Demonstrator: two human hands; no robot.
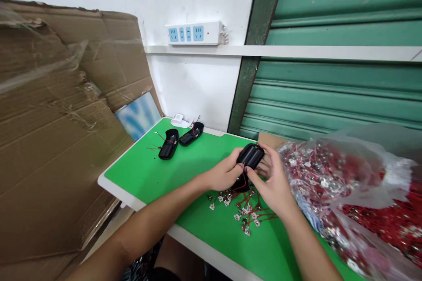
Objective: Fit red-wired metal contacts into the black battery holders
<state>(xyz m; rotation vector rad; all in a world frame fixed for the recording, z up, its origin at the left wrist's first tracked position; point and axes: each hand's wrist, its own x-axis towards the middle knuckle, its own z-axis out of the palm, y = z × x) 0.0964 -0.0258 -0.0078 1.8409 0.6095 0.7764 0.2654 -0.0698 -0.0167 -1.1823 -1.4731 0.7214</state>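
Observation:
Between my two hands is a black plastic battery housing (251,155), held above the table with its hollow side toward me. My left hand (227,170) grips its left edge, thumb at the lower end. My right hand (269,180) holds its right side, with fingers behind and the thumb near the same lower end. A thin red wire shows on the lower part of the housing. Under my hands lie several metal contact pieces with red wires (245,217). Two similar black housings with wires, one (169,144) and another (191,134), rest at the far left.
A clear plastic bag (329,175) full of red-wired metal contacts fills the right side. Large cardboard (59,118) stands at left. A power strip (194,34) sits on a white rail above the green table (138,180). A green shutter (329,92) rises behind.

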